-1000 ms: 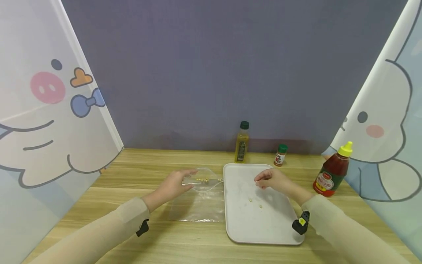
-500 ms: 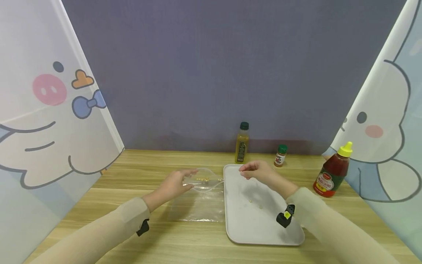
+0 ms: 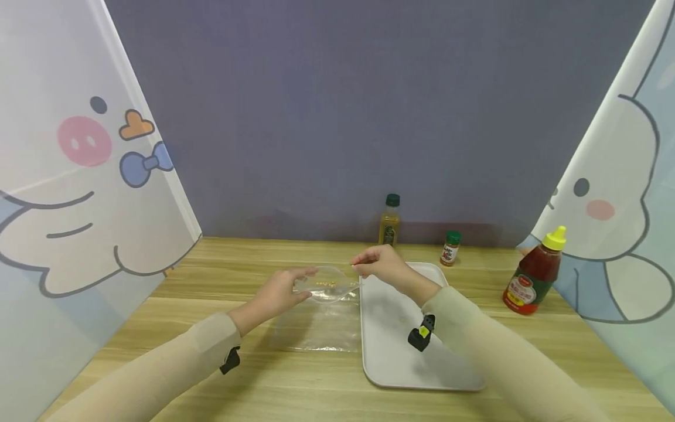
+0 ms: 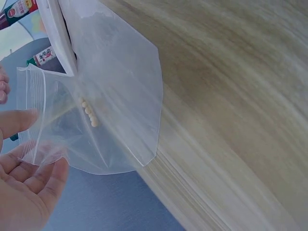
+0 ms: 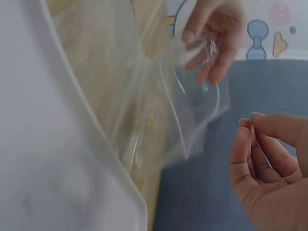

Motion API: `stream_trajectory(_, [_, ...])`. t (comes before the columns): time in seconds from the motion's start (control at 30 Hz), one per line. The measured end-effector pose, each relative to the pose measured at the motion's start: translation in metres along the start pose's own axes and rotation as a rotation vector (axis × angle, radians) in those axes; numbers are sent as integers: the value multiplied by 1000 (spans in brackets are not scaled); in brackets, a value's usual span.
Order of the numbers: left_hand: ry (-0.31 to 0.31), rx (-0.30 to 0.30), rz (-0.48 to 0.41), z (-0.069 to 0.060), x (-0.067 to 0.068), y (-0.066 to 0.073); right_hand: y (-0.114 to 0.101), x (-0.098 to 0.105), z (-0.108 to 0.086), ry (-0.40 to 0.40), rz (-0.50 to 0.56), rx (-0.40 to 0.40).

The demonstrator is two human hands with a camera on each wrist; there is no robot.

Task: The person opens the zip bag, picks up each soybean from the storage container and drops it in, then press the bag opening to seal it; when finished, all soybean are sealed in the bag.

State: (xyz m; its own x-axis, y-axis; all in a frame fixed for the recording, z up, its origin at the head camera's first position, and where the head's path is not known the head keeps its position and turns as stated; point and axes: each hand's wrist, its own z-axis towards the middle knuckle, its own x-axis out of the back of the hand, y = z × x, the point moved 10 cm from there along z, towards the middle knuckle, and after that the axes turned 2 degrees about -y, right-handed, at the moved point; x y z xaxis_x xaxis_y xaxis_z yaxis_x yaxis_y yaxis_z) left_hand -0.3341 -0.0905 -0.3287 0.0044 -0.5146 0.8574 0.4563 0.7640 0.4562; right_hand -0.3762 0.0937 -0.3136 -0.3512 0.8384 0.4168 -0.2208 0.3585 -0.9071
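Observation:
A clear zip bag lies on the table, its mouth raised and spread. My left hand holds that mouth, thumb on one side and fingers on the other. Several pale-yellow beans sit inside the bag, in a row in the left wrist view. My right hand hovers just right of the bag mouth, above the far left corner of a white tray. Its thumb and index fingertips are pinched together; a tiny pale bean shows at them, mostly covered. Faint specks lie on the tray.
Behind the tray stands an oil bottle with a dark cap. A small green-capped seasoning jar is to its right. Further right stands a red sauce bottle with a yellow top. A grey wall closes off the back.
My right hand has moved left and away from me, from over the tray's middle to beside the bag mouth. The left hand stays on the bag, nearly still.

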Motion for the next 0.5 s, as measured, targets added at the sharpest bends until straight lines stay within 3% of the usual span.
stream_trajectory(0.27, [-7,-12,-11,3,0,2,-8,-32,19,-9,-102,8])
stream_trajectory(0.5, [-15,-10,-14,2,-2,2,-13,-42,22,15,-193,4])
